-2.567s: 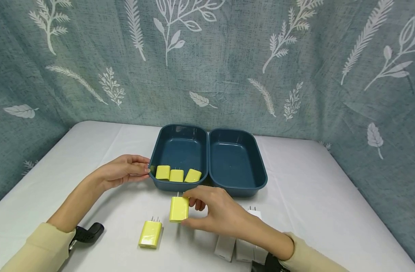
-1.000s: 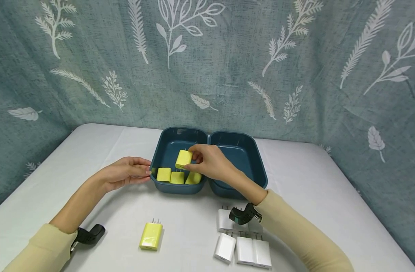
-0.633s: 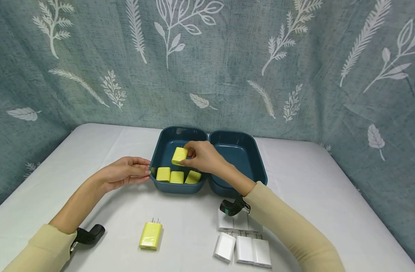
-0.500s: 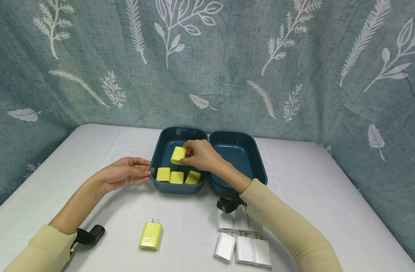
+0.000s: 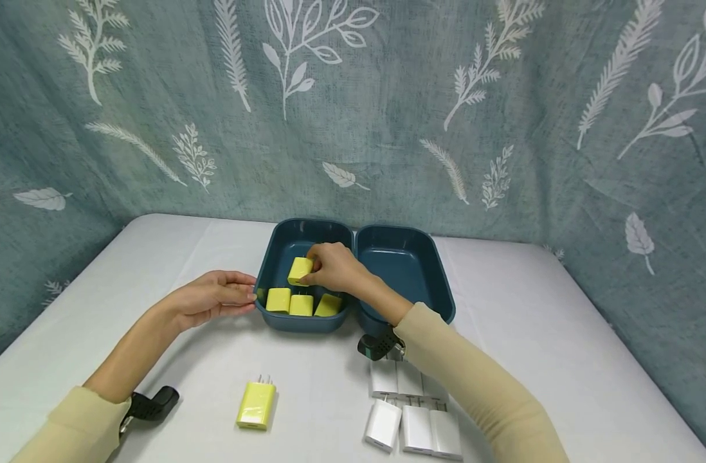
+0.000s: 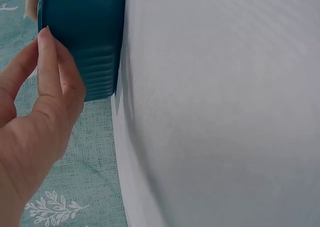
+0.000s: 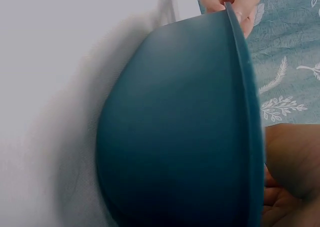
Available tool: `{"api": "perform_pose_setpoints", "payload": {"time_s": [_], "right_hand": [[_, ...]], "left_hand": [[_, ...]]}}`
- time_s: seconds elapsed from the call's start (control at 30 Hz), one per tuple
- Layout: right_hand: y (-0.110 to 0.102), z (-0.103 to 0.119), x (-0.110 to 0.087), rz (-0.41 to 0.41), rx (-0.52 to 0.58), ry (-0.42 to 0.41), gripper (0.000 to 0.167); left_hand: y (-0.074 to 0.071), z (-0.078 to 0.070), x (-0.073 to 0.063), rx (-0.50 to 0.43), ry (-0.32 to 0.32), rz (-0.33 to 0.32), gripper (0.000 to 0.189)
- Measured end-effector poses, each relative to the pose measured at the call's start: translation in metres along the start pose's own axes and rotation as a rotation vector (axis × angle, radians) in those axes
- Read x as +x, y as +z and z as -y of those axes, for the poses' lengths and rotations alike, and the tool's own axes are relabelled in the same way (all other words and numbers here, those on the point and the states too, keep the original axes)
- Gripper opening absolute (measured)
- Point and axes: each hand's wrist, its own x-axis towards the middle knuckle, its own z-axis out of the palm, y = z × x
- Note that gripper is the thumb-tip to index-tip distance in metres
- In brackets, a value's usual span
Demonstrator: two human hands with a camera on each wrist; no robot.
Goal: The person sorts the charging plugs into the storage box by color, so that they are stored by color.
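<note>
Two dark blue trays stand side by side on the white table. My right hand (image 5: 335, 267) pinches a yellow charger plug (image 5: 299, 271) between thumb and fingers, over the inside of the left tray (image 5: 303, 323). Below it, along that tray's near wall, sit three more yellow charger plugs (image 5: 278, 300). My left hand (image 5: 211, 297) has its fingers fairly straight, fingertips touching the left tray's outer side by the rim; the left wrist view shows the hand (image 6: 42, 117) against the tray wall (image 6: 90, 42). In the right wrist view a tray wall (image 7: 170, 112) hides much of the right hand.
One yellow charger plug (image 5: 256, 405) lies on the table in front, prongs pointing away. Several white charger plugs (image 5: 383, 424) lie in two rows at the near right, partly under my right sleeve. The right tray (image 5: 402, 273) has nothing in it. A patterned curtain (image 5: 353, 116) hangs behind.
My right hand has lifted the yellow charger plug from in front of the left tray to over its inside, then moved slightly left and lower. The left hand has stayed at the tray.
</note>
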Motion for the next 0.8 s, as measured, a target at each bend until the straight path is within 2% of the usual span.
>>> {"api": "perform_pose_setpoints", "payload": {"time_s": [0.33,0.6,0.8], "right_hand": [[0.0033,-0.0006,0.0026,0.014,-0.002,0.013,0.048],[0.007,0.0012,0.004,0.032,-0.007,0.028,0.048],[0.0082,0.0024,0.0049,0.038,-0.007,0.029,0.047]], "left_hand": [[0.0007,-0.0008,0.0017,0.005,-0.013,-0.013,0.05],[0.0006,0.0015,-0.0005,-0.011,0.01,0.023,0.048],[0.0,0.0015,0.0,-0.018,0.013,0.027,0.048]]}}
